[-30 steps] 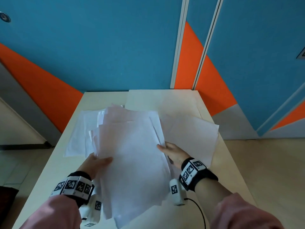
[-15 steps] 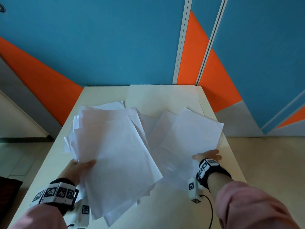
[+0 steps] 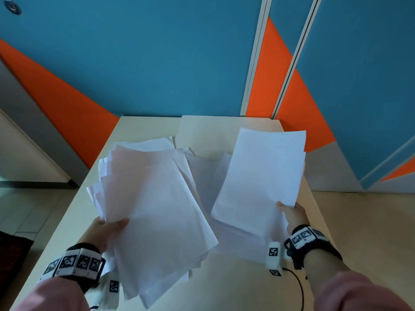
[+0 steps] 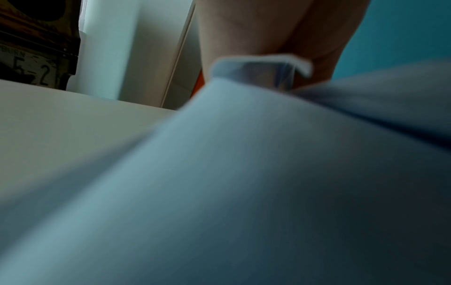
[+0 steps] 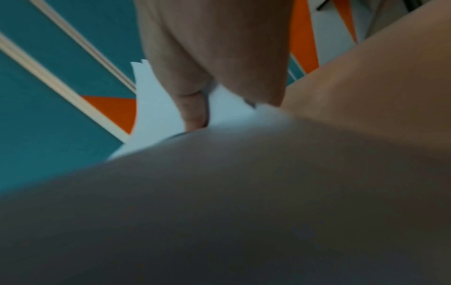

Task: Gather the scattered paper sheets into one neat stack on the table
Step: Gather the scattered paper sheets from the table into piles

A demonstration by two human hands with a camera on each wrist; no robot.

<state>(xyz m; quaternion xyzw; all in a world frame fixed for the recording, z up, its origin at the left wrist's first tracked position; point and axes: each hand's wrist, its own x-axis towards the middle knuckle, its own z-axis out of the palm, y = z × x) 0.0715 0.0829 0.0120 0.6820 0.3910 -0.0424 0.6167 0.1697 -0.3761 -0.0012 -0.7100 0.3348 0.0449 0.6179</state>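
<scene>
The left hand (image 3: 105, 230) is holding a thick, uneven sheaf of white paper sheets (image 3: 155, 203) above the beige counter (image 3: 235, 286), its grip clamped on the sheaf's near left edge with the thumb on top. To the right of the sheaf, the right hand (image 3: 292, 215) is pinching the near corner of 2 or so lifted sheets (image 3: 260, 176), thumb pressed on the upper face. Between them, loose sheets (image 3: 204, 176) are lying flat on the counter.

Between my two sets of fingers loose sheets (image 3: 202, 176) cover the table (image 3: 146, 129); beyond my fingertips bare tabletop lies open.
</scene>
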